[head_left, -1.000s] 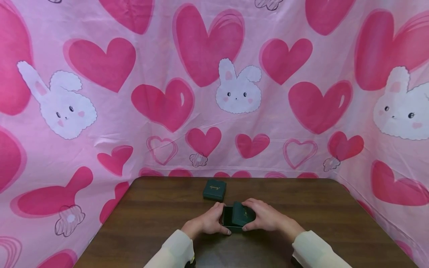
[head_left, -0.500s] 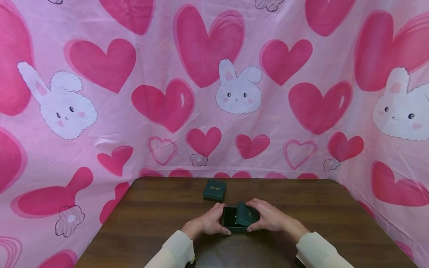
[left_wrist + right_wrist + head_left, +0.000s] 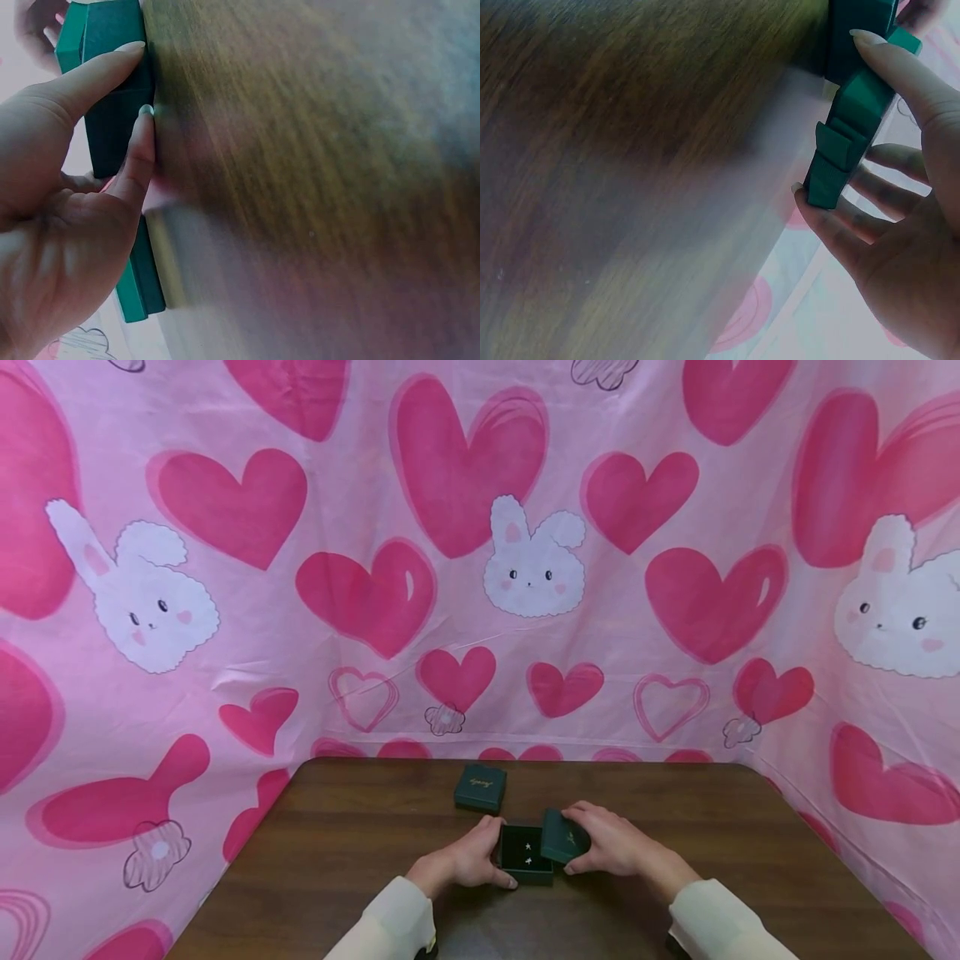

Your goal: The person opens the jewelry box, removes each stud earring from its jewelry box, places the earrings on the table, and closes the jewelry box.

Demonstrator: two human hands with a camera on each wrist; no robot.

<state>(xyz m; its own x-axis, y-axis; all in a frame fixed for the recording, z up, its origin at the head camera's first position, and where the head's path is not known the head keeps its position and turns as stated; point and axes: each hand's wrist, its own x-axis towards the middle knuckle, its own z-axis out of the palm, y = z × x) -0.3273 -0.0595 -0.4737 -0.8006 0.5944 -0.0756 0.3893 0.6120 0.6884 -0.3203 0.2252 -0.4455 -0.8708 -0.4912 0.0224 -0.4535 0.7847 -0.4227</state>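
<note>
A dark green jewelry box base (image 3: 527, 875) sits on the table with its top uncovered. Two small silvery star-like earrings (image 3: 528, 854) show on its black lining. My left hand (image 3: 474, 853) grips the base by its left side, thumb along the near wall, as the left wrist view also shows. In my right hand (image 3: 611, 843) is the box's green lid (image 3: 558, 837), tilted, with gold lettering, pinched between thumb and fingers at the base's right edge. From the right wrist view, a green bow-like flap (image 3: 836, 144) stands out on the lid's side.
A second green box (image 3: 480, 787), closed and marked with gold script, stands farther back on the brown wooden table (image 3: 645, 793). A pink cloth (image 3: 465, 593) with hearts and rabbits hangs behind and on both sides.
My right hand has moved right with the lid, sliding it off the base and uncovering the earrings. The left hand has stayed in place on the base.
</note>
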